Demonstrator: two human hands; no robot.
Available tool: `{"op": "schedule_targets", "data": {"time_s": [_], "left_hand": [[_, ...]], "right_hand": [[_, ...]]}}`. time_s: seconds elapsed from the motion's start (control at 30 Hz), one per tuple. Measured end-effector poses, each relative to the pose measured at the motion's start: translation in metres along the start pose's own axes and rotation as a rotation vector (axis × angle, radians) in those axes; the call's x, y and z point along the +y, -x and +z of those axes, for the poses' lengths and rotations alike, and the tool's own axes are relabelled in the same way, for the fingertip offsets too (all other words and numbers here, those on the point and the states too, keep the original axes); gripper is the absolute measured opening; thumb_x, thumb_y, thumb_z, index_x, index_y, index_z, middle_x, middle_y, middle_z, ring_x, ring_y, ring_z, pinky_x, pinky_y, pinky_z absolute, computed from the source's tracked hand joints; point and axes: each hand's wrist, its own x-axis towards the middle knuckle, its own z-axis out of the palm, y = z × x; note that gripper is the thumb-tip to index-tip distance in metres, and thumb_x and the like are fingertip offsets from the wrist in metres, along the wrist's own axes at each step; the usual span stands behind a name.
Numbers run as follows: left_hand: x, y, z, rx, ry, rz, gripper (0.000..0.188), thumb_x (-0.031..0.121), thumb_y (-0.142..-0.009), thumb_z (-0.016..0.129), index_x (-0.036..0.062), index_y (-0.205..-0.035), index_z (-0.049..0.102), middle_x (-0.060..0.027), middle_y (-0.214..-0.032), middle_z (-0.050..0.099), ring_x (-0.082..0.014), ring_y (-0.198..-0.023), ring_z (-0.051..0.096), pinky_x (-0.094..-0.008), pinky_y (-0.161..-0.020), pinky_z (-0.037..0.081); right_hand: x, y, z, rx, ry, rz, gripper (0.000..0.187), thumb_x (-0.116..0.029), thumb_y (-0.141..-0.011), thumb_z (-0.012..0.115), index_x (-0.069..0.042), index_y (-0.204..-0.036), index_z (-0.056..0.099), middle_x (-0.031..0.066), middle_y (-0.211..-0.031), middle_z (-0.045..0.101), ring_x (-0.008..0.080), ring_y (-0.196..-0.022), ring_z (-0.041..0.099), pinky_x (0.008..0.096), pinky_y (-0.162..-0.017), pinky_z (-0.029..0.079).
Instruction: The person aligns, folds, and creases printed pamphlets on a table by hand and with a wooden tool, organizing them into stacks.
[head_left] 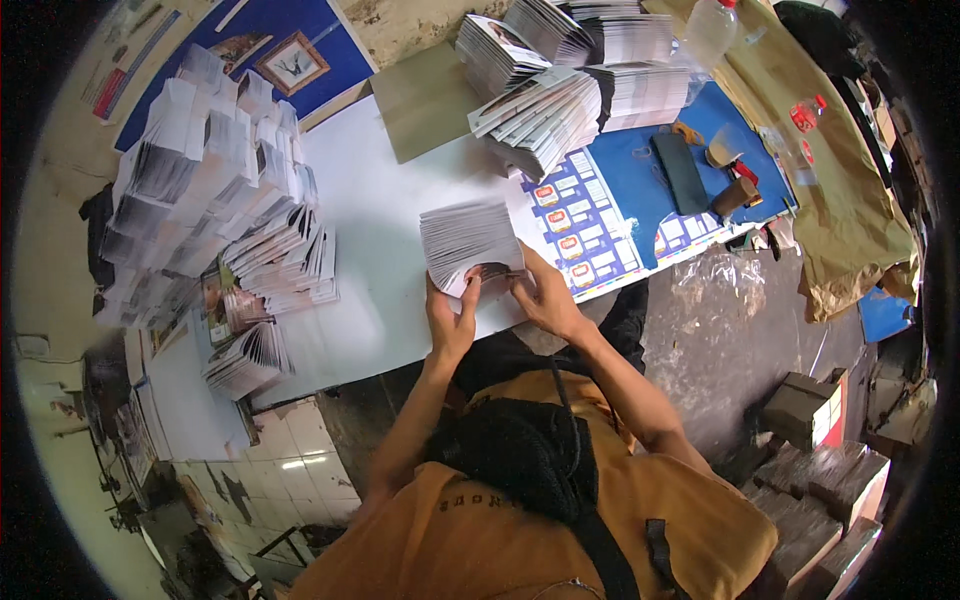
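Note:
Between my hands is a thick stack of thin printed booklets [468, 232], its many page edges fanned upward above the white tabletop. My left hand [452, 318] grips the stack's near left corner, thumb over the front cover. My right hand [547, 298] closes on the near right corner, its fingers partly hidden by the stack. A dark picture shows on the front cover between my thumbs. Farther off, more fanned booklet stacks [545, 120] lie across the back of the table.
At the left rises a tall pile of booklet bundles [195, 190], with loose booklets [250, 360] before it. A printed blue sheet [585, 225] covers the right side, bearing a dark case [680, 172], a plastic cup [724, 146] and a bottle [711, 35]. Wrapped packages [815, 500] sit lower right.

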Motion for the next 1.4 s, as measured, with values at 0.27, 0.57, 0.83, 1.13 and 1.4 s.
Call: {"op": "schedule_targets", "data": {"time_s": [0.27, 0.57, 0.83, 1.13, 1.4], "left_hand": [[-0.017, 0.003, -0.006, -0.03, -0.027, -0.002, 0.028, 0.012, -0.096, 0.061, -0.0066, -0.116, 0.057, -0.0173, -0.114, 0.058, -0.0311, -0.105, 0.06, -0.0409, -0.093, 0.046], [0.01, -0.034, -0.024, 0.131, 0.094, -0.107, 0.034, 0.015, -0.087, 0.077, -0.0026, -0.11, 0.059, -0.0079, -0.1, 0.066, -0.0148, -0.088, 0.063, -0.0298, -0.08, 0.05], [0.009, -0.047, -0.025, 0.16, -0.343, -0.707, 0.078, 0.05, -0.094, 0.064, -0.0109, -0.138, 0.042, -0.0214, -0.133, 0.049, -0.0228, -0.109, 0.057, -0.0368, -0.092, 0.047], [0.033, -0.161, 0.026, 0.175, -0.35, 0.138, 0.057, 0.034, -0.1, 0.046, -0.0006, -0.145, 0.036, -0.02, -0.149, 0.037, -0.0374, -0.138, 0.036, -0.0514, -0.114, 0.028], [-0.042, -0.144, 0.023, -0.087, -1.068, -0.018, 0.058, 0.035, -0.1, 0.051, -0.0077, -0.138, 0.042, -0.0278, -0.153, 0.028, -0.049, -0.145, 0.02, -0.0669, -0.114, 0.021]], "right_hand": [[0.002, 0.002, 0.007, 0.049, -0.033, -0.049, 0.07, -0.001, -0.089, 0.062, -0.001, -0.151, 0.031, 0.0295, -0.135, 0.052, 0.0427, -0.125, 0.053, 0.0407, -0.105, 0.041], [-0.01, -0.03, -0.007, 0.033, -0.077, -0.076, 0.033, -0.02, -0.093, 0.07, 0.001, -0.116, 0.059, 0.0172, -0.102, 0.067, 0.0303, -0.091, 0.064, 0.0384, -0.081, 0.049], [0.018, -0.025, -0.002, -0.029, -0.252, 0.57, 0.045, -0.026, -0.093, 0.07, 0.008, -0.12, 0.06, 0.0153, -0.08, 0.072, 0.0158, -0.07, 0.066, 0.0306, -0.062, 0.05], [0.032, -0.015, 0.006, 0.026, -0.249, 0.543, 0.045, -0.028, -0.091, 0.071, 0.009, -0.116, 0.063, 0.0135, -0.076, 0.07, 0.0148, -0.064, 0.063, 0.0314, -0.058, 0.049], [0.026, -0.012, 0.01, 0.011, -0.263, 0.554, 0.041, -0.022, -0.093, 0.069, 0.01, -0.116, 0.06, 0.0067, -0.066, 0.065, 0.0077, -0.057, 0.054, 0.0277, -0.05, 0.041]]}}
